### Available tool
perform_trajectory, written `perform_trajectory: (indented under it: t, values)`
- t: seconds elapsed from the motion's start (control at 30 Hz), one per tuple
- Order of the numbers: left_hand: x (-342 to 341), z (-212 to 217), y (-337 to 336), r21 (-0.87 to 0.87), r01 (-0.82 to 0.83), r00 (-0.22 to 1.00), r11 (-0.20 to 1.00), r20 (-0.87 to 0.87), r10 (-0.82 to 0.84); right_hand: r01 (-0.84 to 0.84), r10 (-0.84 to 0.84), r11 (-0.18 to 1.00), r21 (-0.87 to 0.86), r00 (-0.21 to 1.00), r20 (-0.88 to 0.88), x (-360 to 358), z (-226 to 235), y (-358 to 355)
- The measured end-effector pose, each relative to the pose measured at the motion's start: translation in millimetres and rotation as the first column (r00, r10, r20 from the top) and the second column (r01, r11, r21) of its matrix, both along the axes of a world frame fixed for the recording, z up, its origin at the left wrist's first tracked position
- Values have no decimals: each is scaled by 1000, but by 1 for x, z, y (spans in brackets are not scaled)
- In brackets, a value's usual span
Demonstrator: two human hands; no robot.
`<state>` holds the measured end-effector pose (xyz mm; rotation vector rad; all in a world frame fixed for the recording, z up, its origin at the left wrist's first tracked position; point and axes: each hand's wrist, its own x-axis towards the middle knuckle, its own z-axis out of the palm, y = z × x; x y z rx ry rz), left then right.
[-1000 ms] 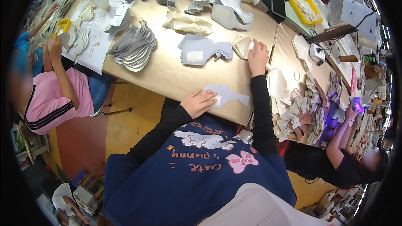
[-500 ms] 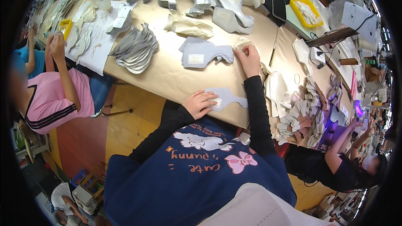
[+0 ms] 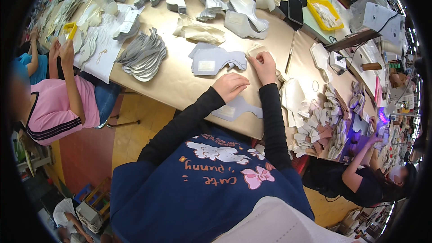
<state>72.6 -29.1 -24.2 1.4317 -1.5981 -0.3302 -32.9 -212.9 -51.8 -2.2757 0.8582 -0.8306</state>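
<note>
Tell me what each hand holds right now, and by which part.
The right hand pinches a small pale piece at its near edge. The left hand is curled above the table; whether it holds anything cannot be told.

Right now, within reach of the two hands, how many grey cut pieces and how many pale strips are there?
Grey flat cut piece with a white label near the table edge: 1
Stack of grey cut pieces with a white label: 1 stack
Pale strip at the right hand: 1, on the strip
Left hand: holds nothing visible
Total: 3

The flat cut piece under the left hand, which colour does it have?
The flat cut piece is pale grey with a white patch, shown best in the head view.
</note>
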Motion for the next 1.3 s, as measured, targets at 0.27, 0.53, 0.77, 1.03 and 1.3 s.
perform_trajectory:
  t: [0.27, 0.53, 0.77, 1.03, 1.3]
  values:
    - [25, -21, -57, 94, -202, 928, 975, 337, 160, 11, -13, 1000, 26, 997, 79, -2, -6, 0]
    - [25, -39, -72, 186, -307, 934, 933, 247, 259, -7, 2, 999, 35, 991, 136, -4, -7, 0]
    - [19, -37, -106, 226, -364, 931, 904, 58, 360, -9, -6, 997, 75, 982, 191, -9, -7, -2]
    - [19, -49, -123, 180, -214, 972, 960, -62, 228, -88, -110, 878, 470, 920, 377, -18, -12, -11]
    - [24, -56, -121, 146, -171, 973, 974, -130, 191, -112, -97, 868, 483, 917, 387, -15, -17, -12]
